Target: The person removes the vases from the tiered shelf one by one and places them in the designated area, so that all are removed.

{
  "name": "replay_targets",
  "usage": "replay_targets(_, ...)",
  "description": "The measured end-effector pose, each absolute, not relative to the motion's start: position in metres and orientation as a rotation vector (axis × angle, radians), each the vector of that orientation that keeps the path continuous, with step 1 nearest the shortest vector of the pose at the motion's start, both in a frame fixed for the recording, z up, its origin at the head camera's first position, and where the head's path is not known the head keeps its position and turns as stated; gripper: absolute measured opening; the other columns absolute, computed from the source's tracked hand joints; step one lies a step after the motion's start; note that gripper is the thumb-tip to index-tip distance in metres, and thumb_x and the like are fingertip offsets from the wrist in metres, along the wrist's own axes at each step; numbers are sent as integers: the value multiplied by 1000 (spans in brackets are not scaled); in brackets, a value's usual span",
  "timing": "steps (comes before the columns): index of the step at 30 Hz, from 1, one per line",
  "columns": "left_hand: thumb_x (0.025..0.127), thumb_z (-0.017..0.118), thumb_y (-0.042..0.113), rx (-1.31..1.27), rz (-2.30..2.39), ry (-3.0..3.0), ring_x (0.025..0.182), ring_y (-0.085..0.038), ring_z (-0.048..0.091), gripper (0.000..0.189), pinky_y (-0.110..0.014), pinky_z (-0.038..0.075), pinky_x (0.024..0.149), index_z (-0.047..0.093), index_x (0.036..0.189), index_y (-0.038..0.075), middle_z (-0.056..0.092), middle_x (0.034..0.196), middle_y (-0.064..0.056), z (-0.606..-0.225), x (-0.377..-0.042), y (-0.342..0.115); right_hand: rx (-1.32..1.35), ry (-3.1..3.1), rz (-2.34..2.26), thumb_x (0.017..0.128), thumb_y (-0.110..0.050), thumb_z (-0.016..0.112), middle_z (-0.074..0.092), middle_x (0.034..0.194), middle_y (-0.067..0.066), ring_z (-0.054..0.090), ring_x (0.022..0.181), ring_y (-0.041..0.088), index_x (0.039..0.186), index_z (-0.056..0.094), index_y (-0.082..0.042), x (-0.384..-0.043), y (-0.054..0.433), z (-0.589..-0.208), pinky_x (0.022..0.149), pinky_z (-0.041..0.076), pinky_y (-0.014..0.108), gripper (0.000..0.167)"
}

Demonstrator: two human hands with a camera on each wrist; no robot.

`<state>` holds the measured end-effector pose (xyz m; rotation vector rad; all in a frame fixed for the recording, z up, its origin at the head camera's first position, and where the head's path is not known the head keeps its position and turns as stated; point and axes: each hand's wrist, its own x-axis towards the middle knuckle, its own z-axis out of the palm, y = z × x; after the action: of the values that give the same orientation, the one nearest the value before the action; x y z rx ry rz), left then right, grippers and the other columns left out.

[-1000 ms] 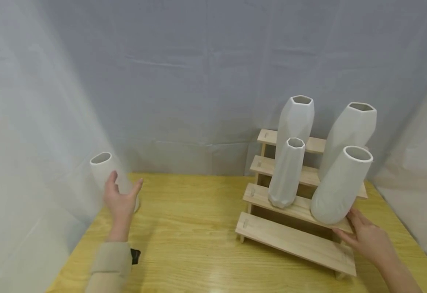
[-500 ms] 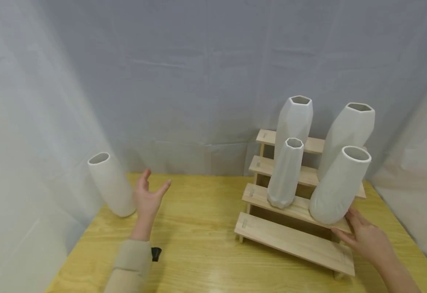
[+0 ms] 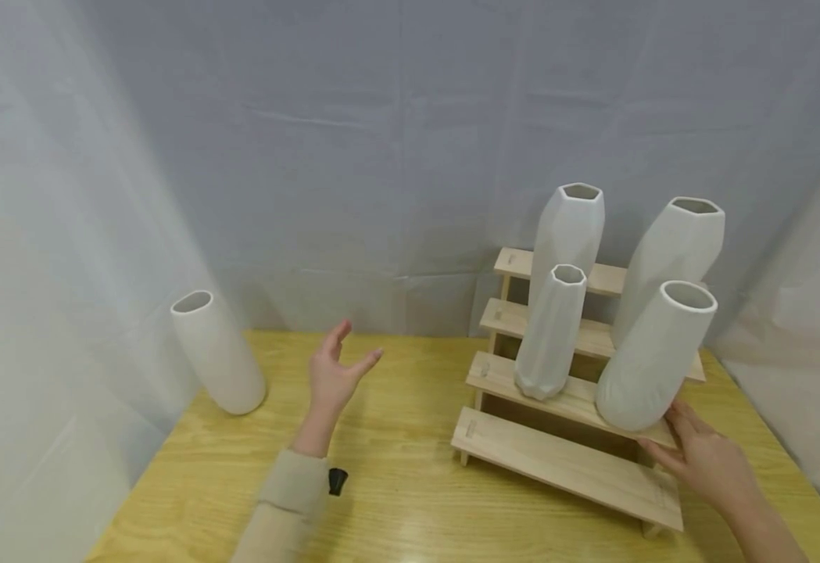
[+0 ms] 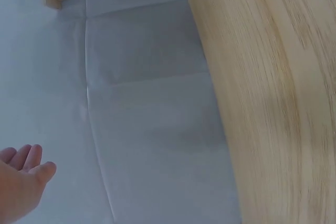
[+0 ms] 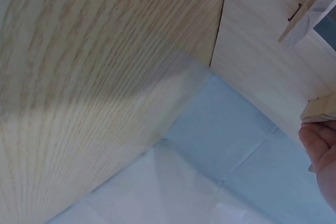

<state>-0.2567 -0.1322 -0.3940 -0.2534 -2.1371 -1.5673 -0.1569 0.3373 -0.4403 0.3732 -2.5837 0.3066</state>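
Observation:
My left hand [image 3: 332,379] is over the middle of the table with fingers and thumb spread apart, holding nothing; in the left wrist view the same hand [image 4: 23,184] shows against the grey cloth. A white vase [image 3: 220,356] stands alone at the table's left. On the right, my right hand [image 3: 712,453] grips the end of the second-lowest shelf of a stepped wooden stand [image 3: 564,469], seen also as fingers at the shelf end [image 5: 320,109] in the right wrist view. That shelf carries a slim ribbed vase [image 3: 550,336] and a round-mouthed vase [image 3: 652,360].
Two taller faceted vases, one at left [image 3: 570,234] and one at right [image 3: 673,246], stand higher on the stand. Grey cloth [image 3: 395,156] hangs behind the yellow wooden table [image 3: 395,500] and along both sides. Something small and black [image 3: 337,481] shows beside the left cuff.
My left hand has moved right, from beside the lone vase to the middle of the table, fingers still spread. The right hand, the stand and the vases have stayed in place.

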Motion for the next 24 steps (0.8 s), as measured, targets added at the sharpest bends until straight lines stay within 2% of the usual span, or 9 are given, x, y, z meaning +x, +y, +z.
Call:
replay_targets(14,70,75,15,-392,-1578,-2192,116,-34,40,65,-38,30,99,44,122,-8,46,123,-23,-390,-256,-93,362,-2586,306,72,-40,68,48,115,32,54,74,48,116,48,12,-157,337,-441,49,45,51,71)
replay_targets(24,70,75,18,-472,-1583,-2222,115,-30,43,66,-36,33,98,44,123,-8,47,123,-21,-391,-259,-66,373,-2568,293,72,-41,68,48,113,32,53,77,49,116,48,12,-158,337,-441,49,45,53,72)
